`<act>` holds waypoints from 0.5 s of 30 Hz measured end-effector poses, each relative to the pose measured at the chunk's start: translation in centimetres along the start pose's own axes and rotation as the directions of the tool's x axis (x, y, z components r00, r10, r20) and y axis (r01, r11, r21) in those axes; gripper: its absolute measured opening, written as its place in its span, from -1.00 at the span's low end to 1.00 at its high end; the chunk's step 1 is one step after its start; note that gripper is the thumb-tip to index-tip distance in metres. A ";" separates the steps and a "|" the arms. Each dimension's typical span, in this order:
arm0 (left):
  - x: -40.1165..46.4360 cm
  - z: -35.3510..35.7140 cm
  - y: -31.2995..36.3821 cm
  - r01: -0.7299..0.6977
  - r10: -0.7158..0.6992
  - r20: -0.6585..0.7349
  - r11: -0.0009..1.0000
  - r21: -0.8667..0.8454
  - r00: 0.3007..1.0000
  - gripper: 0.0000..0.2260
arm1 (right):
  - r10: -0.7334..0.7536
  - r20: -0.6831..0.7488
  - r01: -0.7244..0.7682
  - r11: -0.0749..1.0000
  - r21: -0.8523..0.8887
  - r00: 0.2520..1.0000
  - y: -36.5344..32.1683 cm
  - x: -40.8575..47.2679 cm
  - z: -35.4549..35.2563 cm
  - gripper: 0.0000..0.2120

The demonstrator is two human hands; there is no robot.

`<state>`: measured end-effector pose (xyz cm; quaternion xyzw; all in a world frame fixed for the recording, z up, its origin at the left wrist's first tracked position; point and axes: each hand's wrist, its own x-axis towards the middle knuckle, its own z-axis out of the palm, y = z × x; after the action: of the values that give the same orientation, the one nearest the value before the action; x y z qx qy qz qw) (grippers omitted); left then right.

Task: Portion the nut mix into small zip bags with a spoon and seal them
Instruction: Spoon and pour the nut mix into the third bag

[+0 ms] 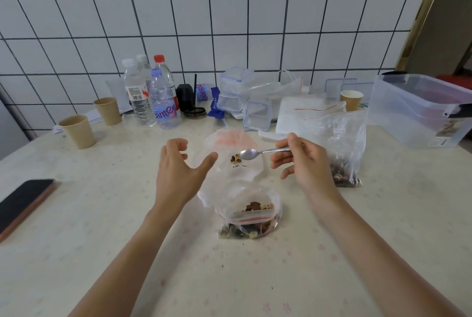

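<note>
Steel spoon (pixel 258 153) hanging over the open zip bag (pixel 231 160), mid-surface

right hand (pixel 301 160) pinches the handle end, long axis running side to side, bowl pointing left and looking empty. left hand (pixel 178 168) hovers spread wide, holding nothing. That bag's thin, floppy and slippery, so I'd grab it by the stiffer zip rim. Filled bag (pixel 249 222) sits nearer the front edge.
</note>
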<state>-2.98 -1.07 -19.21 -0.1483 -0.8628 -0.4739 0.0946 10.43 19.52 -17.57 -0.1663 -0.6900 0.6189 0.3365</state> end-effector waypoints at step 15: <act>2.9 4.6 -2.2 0.089 -0.139 0.192 0.965 0.245 0.971 -0.49 | -0.159 0.136 0.195 0.925 -0.326 0.978 3.7 1.0 2.5 -0.67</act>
<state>-6.58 2.23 -22.48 -0.1345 -0.9251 -0.3550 -0.0067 7.37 18.91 -20.87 -0.1249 -0.8152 0.4665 0.3199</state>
